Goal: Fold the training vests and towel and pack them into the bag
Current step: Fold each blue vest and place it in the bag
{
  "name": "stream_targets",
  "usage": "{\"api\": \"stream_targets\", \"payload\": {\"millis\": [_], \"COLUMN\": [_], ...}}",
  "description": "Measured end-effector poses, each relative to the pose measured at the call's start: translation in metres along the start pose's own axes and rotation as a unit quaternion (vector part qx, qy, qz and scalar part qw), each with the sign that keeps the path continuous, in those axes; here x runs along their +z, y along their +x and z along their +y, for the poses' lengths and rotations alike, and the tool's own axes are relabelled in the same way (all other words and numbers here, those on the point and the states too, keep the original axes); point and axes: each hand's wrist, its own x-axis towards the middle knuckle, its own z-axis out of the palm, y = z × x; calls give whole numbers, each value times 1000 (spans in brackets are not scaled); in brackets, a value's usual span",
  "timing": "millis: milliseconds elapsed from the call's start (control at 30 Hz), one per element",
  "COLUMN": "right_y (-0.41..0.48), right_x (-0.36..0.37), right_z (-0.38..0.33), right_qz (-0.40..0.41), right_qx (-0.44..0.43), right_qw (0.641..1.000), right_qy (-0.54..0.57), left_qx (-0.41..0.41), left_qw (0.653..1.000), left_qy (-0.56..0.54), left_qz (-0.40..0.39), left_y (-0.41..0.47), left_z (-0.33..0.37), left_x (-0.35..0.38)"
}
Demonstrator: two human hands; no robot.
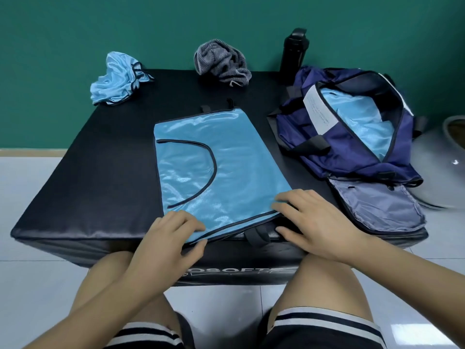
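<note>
Front face of the desk [100, 172]: white lettering [226, 272], readable part "OSOFT"; the rest is cut off by the person's knees.

Near edge: both hands are at the hem of the flat vest [221, 167].
- Left hand [171, 230]: fingers curled on top of the near-left corner, thumb below the edge, so it pinches the hem.
- Right hand [314, 222]: fingers on the near-right corner, thumb just under the hem, and it grips the same way.

Judgement: a two-corner hold suits lifting the hem and carrying it away for the next fold (the cloth looks slippery, so a pinch holds better than a flat palm).

Mid desk: the vest is spread smooth with its armhole trim showing, which keeps the fold square.

Right: the bag [327, 159] is unzipped and gaping, and at least one packed vest [352, 117] is inside. It lies near the fold spot for a short carry. The white label [318, 112] carries print too small to read.

Far edge: crumpled vest [118, 79] at left, towel [221, 62] bunched at centre, both unfolded. A black bottle [293, 51] stands behind the bag.
</note>
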Motion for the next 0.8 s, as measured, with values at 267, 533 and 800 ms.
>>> {"api": "stream_targets", "payload": {"millis": [267,533,800], "right_y": [3,19,33], "right_x": [10,15,14], "right_z": [-1,-7,-13], "right_qz": [24,12,-9], "right_qx": [-32,-11,55], "right_qw": [997,993,991], "right_qy": [-65,-115,-123], "left_qx": [62,56,28], "left_qw": [992,991,995], "left_qy": [108,112,57], "left_qz": [31,47,74], "left_y": [-13,-12,-12], "left_z": [-10,-17,-26], "left_x": [-1,5,6]}}
